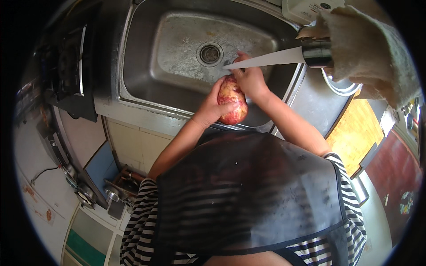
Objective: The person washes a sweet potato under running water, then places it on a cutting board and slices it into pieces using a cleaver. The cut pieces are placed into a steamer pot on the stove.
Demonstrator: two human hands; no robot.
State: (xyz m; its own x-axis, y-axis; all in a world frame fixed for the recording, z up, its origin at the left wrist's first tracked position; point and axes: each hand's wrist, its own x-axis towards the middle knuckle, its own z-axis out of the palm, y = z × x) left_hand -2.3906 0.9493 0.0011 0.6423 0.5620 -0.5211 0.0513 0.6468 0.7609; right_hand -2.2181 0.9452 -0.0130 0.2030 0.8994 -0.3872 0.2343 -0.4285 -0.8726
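My left hand is wrapped around a large oblong fruit or root vegetable, red with mottled yellow patches and a wet shine. It is held at the near edge of a stainless steel sink. My right hand is at the far end of the piece, its fingers partly hidden behind a stream of water. Whether those fingers grip anything cannot be made out. The stream runs from a faucet at the right, and water spreads over the basin floor around the drain.
A beige cloth hangs over the faucet's base. To the right lie a metal bowl, partly covered, and a wooden cutting board. A gas stove stands left of the sink. A dark apron covers my front.
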